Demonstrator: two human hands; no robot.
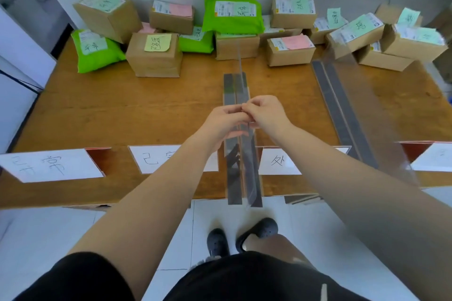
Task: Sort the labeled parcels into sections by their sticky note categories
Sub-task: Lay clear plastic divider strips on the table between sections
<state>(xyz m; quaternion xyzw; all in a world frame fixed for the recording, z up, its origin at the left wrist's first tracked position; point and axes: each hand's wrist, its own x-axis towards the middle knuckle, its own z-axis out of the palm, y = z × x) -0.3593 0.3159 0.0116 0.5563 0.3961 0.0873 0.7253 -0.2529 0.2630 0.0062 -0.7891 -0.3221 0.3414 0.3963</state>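
Pinching together over the clear divider (241, 85), left hand (226, 121) and right hand (267, 113) grip nothing visible; bumping it risks toppling.

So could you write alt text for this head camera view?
Two hands, left and right, meet above a clear divider on a wooden table. Unsorted labeled parcels line the far edge; paper section signs lie near.

We've only got the one view here, a wide-angle head cam looking forward and steeply down. It sits right above our hands (247, 115), so the arms fill the lower frame and our shoes (241, 236) show on the floor. The surface (122, 105) stretches away to the far wall, edges bending from the lens.
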